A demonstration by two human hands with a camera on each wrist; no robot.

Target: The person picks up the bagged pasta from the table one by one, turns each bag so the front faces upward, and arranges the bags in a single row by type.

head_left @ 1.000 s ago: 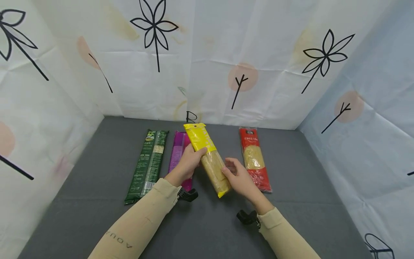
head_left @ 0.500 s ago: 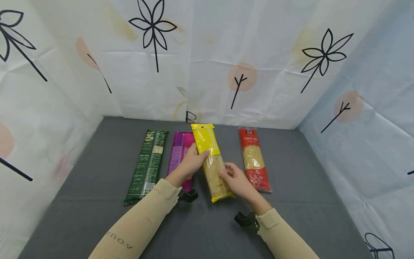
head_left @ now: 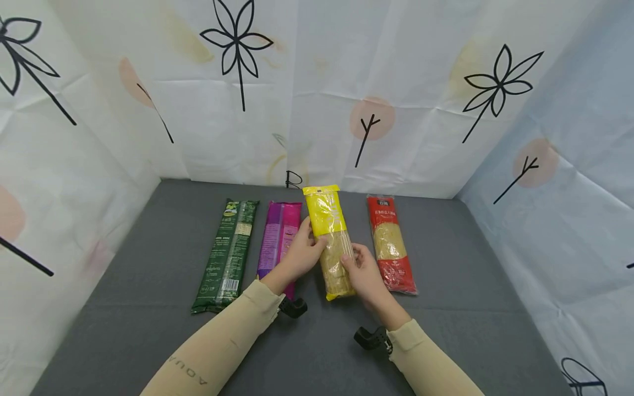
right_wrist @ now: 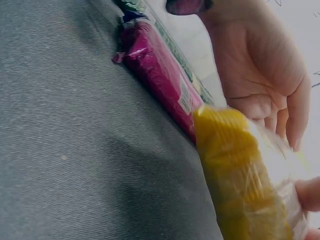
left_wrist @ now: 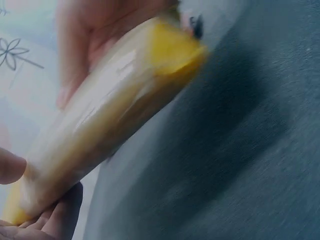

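A yellow pack of dried noodles point(head_left: 328, 212) with a clear lower window is held at a slight tilt between both hands, over the middle of the table. My left hand point(head_left: 301, 252) grips its left edge about halfway up, thumb on the front. Lower down on the right side, my right hand point(head_left: 367, 273) pinches the pack, thumb on the front and fingers behind. In the left wrist view the noodle pack point(left_wrist: 107, 105) spans both hands above a dark shadow on the cloth. The right wrist view shows the pack's crimped yellow end point(right_wrist: 232, 165) close up.
Left of the held pack lie a purple pack point(head_left: 271, 236), partly behind the left hand, and a long green spaghetti pack point(head_left: 225, 247). A red noodle pack point(head_left: 390, 242) lies to the right. The grey table point(head_left: 460, 264) is bordered by printed white cloth walls point(head_left: 322, 66).
The yellow pack has swung from a strong left lean to nearly straight, its top moving right. My left hand has shifted slightly right with it, uncovering more of the purple pack.
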